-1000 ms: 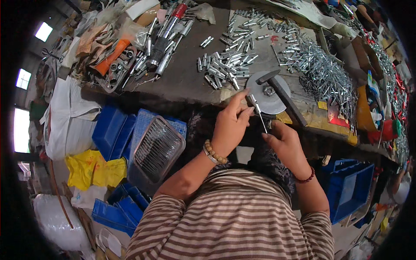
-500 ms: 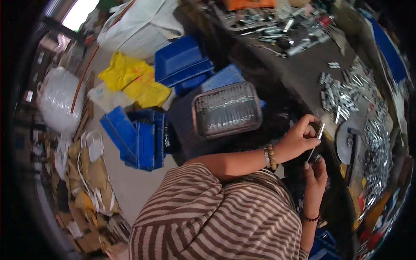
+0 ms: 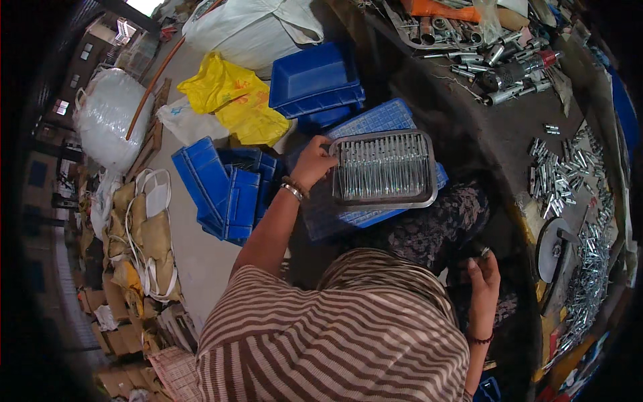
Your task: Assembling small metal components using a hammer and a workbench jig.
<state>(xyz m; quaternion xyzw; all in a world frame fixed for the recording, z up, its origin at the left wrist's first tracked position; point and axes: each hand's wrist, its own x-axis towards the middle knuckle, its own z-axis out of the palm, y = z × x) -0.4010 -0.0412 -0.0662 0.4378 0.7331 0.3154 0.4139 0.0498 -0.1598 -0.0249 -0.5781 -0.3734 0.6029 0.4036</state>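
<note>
A rectangular metal tray (image 3: 429, 201) holds rows of slim silvery rods with thicker sleeve-like ends (image 3: 385, 164), laid side by side. My left hand (image 3: 315, 163) is at the tray's left rim, fingers bent together beside the end of the row; what lies between them is hidden. Low on the right, close to my lap, my right hand (image 3: 484, 275) is closed, thumb against fingers, with a small shiny metal piece (image 3: 485, 252) showing at the fingertips. Under the tray is a blue plastic crate (image 3: 375, 218).
Blue bins (image 3: 315, 74) and a yellow plastic bag (image 3: 234, 94) lie beyond and left of the tray. On the right-hand bench are piled metal sleeves (image 3: 559, 174), a grey disc (image 3: 552, 251) and a power-tool-like cylinder (image 3: 502, 77). A white sack (image 3: 261, 30) stands at the back.
My left hand has left the spot near my right hand, where it held a slim metal rod, and moved left to the tray's rim. My right hand stays low with fingertips together.
</note>
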